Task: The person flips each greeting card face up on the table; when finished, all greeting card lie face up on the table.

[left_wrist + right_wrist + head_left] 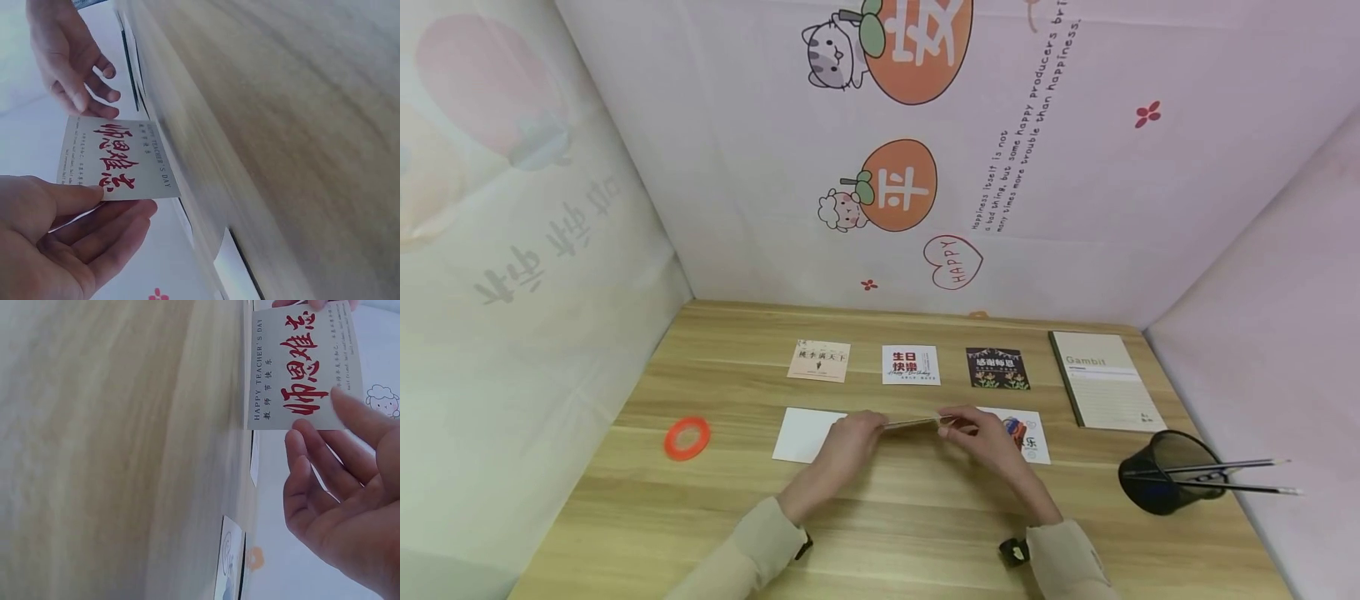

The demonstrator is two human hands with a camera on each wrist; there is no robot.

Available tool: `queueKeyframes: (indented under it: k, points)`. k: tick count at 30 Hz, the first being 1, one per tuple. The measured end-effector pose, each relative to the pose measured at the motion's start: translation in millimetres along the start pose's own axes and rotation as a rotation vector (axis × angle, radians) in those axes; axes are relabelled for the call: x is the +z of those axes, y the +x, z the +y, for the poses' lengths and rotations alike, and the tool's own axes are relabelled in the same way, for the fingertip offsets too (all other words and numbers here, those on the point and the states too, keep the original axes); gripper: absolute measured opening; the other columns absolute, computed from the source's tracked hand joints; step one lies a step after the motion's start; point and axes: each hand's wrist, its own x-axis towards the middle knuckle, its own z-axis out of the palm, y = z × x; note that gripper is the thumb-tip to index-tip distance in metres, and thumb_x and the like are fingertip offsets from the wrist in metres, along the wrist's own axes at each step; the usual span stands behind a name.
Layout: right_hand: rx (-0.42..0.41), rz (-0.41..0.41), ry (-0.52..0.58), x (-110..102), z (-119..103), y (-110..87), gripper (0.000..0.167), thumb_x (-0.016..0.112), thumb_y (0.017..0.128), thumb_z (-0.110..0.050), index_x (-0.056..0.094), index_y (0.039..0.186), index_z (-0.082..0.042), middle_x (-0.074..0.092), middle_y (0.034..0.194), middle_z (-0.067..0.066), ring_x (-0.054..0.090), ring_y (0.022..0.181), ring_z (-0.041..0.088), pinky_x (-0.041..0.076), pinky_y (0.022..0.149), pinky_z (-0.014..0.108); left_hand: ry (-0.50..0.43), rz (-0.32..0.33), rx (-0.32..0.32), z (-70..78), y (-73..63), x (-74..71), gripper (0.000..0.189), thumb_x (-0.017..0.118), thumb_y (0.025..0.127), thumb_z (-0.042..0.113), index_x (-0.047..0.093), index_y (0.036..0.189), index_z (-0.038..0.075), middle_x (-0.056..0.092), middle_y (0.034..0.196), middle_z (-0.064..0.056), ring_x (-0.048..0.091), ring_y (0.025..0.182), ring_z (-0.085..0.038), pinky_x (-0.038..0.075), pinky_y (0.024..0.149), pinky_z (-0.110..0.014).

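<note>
A pale greeting card with red Chinese writing and "Happy Teacher's Day" is held up off the table, tilted so that the head view catches little more than its edge. My left hand pinches one side, thumb on the printed face and fingers behind. On the opposite side, my right hand has its thumb over the card and fingertips behind it, as the right wrist view shows. Beneath and beside the left hand lies a blank white card. A white card with a coloured picture lies partly behind the right hand.
Three cards, one pink, one white and one dark, form a row farther back. At the left is an orange-red ring. To the right are a notebook and a tilted black mesh pen cup with pencils.
</note>
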Motion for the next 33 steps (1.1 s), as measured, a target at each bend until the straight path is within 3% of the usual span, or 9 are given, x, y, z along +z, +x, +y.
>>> queueKeyframes:
  k: [8,13,17,25,29,33]
  points:
    - [0.008,0.081,0.004,2.1,-0.7,0.2,0.02,0.071,0.087,-0.017,0.072,0.107,-0.012,0.071,0.098,0.003,0.064,0.086,0.016,0.054,0.075,0.029,-0.124,-0.006,-0.115,0.8,7.3,-2.7,0.009,0.063,0.092,0.008,0.072,0.096,0.007,0.072,0.092,-0.004,0.067,0.081,-0.012,0.055,0.068,-0.024]
    - [0.057,0.115,-0.014,3.8,-2.7,1.4,0.017,0.072,0.086,-0.014,0.073,0.102,-0.008,0.07,0.095,0.006,0.063,0.08,0.016,0.053,0.067,0.027,-0.144,-0.008,-0.14,-0.3,9.0,-2.2,0.008,0.065,0.092,0.011,0.072,0.094,0.007,0.072,0.087,-0.003,0.06,0.068,-0.004,0.049,0.058,-0.018]
    - [0.052,0.131,-0.013,3.9,-2.0,1.6,0.012,0.072,0.086,-0.014,0.073,0.096,-0.007,0.069,0.092,0.006,0.063,0.079,0.016,0.053,0.066,0.027,-0.214,-0.044,-0.173,-1.3,10.4,-2.5,0.008,0.064,0.092,0.011,0.071,0.093,0.007,0.071,0.084,-0.003,0.057,0.066,-0.003,0.048,0.056,-0.017]
    - [0.086,0.124,0.01,3.0,-0.2,1.3,0.013,0.073,0.086,-0.022,0.073,0.093,-0.01,0.069,0.088,0.002,0.06,0.077,0.015,0.051,0.066,0.025,-0.526,-0.12,-0.283,-13.5,15.6,-2.8,0.01,0.066,0.091,0.015,0.072,0.089,0.007,0.069,0.086,0.0,0.062,0.077,-0.009,0.053,0.066,-0.022]
    - [0.157,0.128,0.07,4.4,0.3,2.2,0.015,0.073,0.086,-0.025,0.074,0.092,-0.011,0.069,0.09,0.002,0.061,0.079,0.015,0.051,0.068,0.025,-0.796,-0.152,-0.435,-22.6,15.7,-0.7,0.015,0.068,0.09,0.015,0.072,0.097,0.003,0.069,0.092,-0.006,0.065,0.08,-0.014,0.057,0.071,-0.029]
    - [0.242,0.138,0.186,7.8,0.2,3.1,0.02,0.073,0.087,-0.023,0.072,0.092,-0.004,0.067,0.084,0.005,0.063,0.075,0.016,0.055,0.067,0.027,-1.106,-0.132,-0.609,-26.6,13.3,5.7,0.029,0.067,0.09,0.014,0.065,0.113,-0.004,0.066,0.102,-0.011,0.064,0.084,-0.017,0.057,0.077,-0.034]
